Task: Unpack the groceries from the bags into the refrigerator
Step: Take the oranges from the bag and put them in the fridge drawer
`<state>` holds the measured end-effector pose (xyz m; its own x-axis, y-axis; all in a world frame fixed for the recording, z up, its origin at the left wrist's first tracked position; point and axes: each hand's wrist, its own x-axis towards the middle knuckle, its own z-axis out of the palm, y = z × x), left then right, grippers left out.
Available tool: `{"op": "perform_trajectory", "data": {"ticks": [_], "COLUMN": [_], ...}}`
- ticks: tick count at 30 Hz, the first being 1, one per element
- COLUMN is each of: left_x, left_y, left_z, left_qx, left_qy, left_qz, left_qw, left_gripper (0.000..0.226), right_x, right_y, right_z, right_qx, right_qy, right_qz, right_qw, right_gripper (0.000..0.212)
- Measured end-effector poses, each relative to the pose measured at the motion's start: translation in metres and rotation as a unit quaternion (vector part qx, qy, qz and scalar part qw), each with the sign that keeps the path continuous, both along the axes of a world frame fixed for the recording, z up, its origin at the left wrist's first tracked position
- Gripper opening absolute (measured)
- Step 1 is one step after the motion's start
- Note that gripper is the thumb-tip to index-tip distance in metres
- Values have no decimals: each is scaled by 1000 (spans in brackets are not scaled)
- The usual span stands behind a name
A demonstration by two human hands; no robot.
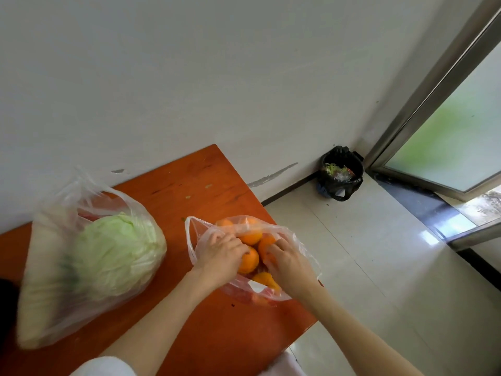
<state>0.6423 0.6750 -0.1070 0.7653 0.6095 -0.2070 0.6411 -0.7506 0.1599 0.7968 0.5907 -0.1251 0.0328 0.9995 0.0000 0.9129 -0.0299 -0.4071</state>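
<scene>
From the head camera, both hands reach into a clear plastic bag of oranges (245,251) lying near the right edge of an orange-brown table (189,180). The left hand (221,253) curls its fingers over one orange (248,263); the right hand (288,260) has its fingers bent around another orange (267,245) at two o'clock from the first. Reddish items at the bag's bottom are too blurred to name. At nine o'clock from the hands, a second clear bag (81,261) holds a pale green cabbage (119,253); its other contents are smeared. A black-lined waste bin (340,172) stands in the corner at one o'clock. No refrigerator is in view.
</scene>
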Motion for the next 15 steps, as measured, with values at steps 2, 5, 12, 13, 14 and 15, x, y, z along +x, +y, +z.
{"op": "perform_trajectory", "data": {"ticks": [2,5,12,13,14,15], "left_x": [-8,-22,-18,-16,-12,-9], "left_y": [9,20,2,-2,-5,-7], "left_z": [-5,-6,-18,-23,-25,-27], "left_qx": [10,5,52,78,99,108], "left_qy": [59,143,36,21,14,13], "left_qz": [19,30,28,21,19,25], "left_qw": [998,989,998,997,995,994], "left_gripper": [49,89,74,67,62,58], "right_x": [6,21,7,1,-3,-6], "right_y": [-5,-12,-15,-16,-17,-17], "right_z": [-5,-14,-21,-19,-19,-20], "right_qx": [-117,-185,-51,15,59,80], "right_qy": [-14,-37,-33,-27,-28,-46], "right_qz": [-29,-28,-24,-21,-8,10], "right_qw": [993,982,998,999,998,996], "right_gripper": [46,83,49,35,25,18]}}
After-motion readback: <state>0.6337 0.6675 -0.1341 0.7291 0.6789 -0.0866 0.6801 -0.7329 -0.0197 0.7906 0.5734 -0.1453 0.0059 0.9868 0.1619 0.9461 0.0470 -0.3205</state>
